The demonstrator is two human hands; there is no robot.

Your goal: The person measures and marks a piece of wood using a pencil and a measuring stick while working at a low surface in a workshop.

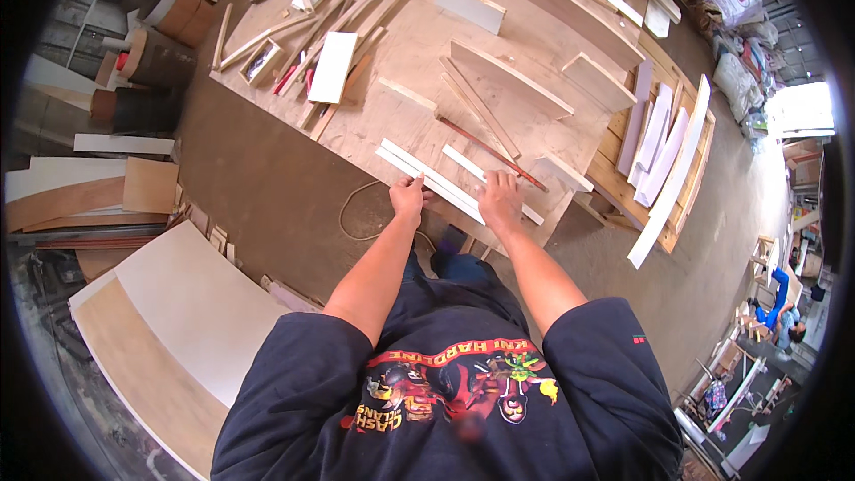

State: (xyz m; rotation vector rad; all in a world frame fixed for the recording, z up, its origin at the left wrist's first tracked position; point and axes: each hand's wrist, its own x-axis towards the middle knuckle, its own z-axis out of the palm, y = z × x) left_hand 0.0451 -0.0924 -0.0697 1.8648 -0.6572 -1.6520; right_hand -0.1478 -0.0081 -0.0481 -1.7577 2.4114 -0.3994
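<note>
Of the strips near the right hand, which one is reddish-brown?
The slim strip just beyond the right hand; the white strips and pale strips are lighter.

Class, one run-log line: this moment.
Left hand: touching long white front strip | Right hand: over parallel white strip | Nearby: thin reddish-brown stick

Downward head-worn fisheye view

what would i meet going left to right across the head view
Large curved panel → white rectangular board → left hand → right hand → long white curved strip → distant person in blue trousers
</note>
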